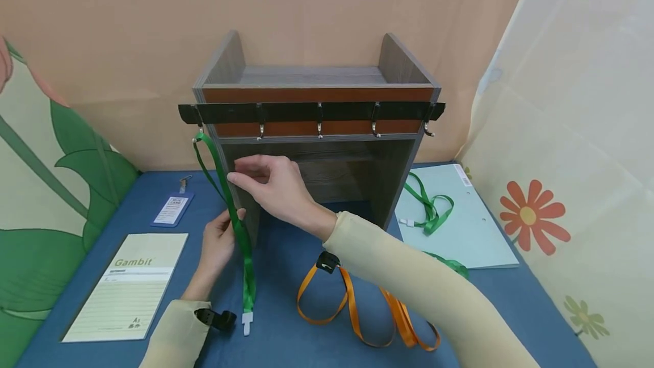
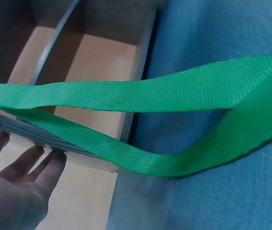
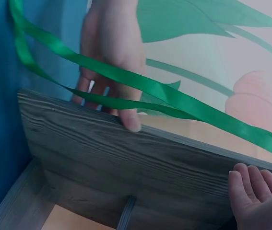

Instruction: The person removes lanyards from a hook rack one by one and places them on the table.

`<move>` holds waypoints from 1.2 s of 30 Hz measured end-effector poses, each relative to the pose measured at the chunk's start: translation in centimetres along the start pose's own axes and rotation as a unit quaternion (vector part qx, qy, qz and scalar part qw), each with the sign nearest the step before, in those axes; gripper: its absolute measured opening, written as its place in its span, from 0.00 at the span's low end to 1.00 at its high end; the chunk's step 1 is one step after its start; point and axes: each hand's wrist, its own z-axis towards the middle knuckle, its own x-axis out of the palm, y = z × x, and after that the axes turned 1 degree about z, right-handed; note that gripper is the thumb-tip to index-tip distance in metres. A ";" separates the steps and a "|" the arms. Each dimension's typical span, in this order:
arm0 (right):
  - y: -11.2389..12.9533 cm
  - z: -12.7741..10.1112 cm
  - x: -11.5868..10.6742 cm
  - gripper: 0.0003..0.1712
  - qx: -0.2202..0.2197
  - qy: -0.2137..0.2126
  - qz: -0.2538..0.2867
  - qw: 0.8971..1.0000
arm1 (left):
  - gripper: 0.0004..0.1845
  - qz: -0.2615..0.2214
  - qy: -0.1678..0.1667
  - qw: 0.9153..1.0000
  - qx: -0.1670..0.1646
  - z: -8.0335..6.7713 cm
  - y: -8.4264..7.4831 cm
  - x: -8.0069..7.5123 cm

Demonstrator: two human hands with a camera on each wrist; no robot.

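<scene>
The green lanyard (image 1: 240, 226) hangs from the leftmost hook (image 1: 200, 128) of the wooden shelf unit (image 1: 317, 129), its white clip (image 1: 247, 322) resting on the blue table (image 1: 286, 334). The left hand (image 1: 217, 243) touches the strap with relaxed, spread fingers (image 2: 30, 165); the right hand (image 1: 271, 183) pinches it against the shelf's left side panel. The open compartment below holds nothing visible. An orange lanyard (image 1: 357, 311) lies near the front edge.

"Gambit" is printed in green across the top of the notepad (image 1: 128, 285), lying at seven o'clock on the bench (image 1: 286, 300).
</scene>
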 end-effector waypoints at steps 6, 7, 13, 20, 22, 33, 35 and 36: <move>0.6 1.4 0.7 0.17 0.012 -0.019 0.026 0.999 | 0.18 0.048 -0.028 0.998 0.041 -0.2 0.5 0.4; 0.6 1.5 0.7 0.17 0.011 -0.022 0.031 0.999 | 0.18 0.052 -0.031 0.997 0.047 -0.3 0.5 0.5; 1.3 1.8 0.8 0.17 -0.002 -0.020 0.062 0.998 | 0.18 0.061 -0.039 0.996 0.061 -0.3 0.3 0.7; 2.2 2.2 1.4 0.14 -0.002 -0.024 0.049 0.999 | 0.20 0.064 -0.036 0.996 0.058 -0.4 0.3 0.7; 2.4 2.2 1.5 0.13 0.007 -0.029 0.047 0.998 | 0.19 0.073 -0.037 0.995 0.056 -0.4 0.3 0.6; 2.5 2.6 1.6 0.15 0.056 -0.030 0.104 0.993 | 0.19 0.067 -0.021 0.996 0.052 -0.5 0.0 0.4; 2.7 2.6 1.6 0.14 0.051 -0.033 0.110 0.992 | 0.19 0.064 -0.018 0.996 0.055 -0.5 0.0 0.4; 2.8 2.5 1.5 0.14 0.047 -0.033 0.114 0.992 | 0.18 0.064 -0.018 0.996 0.055 -0.5 0.1 0.3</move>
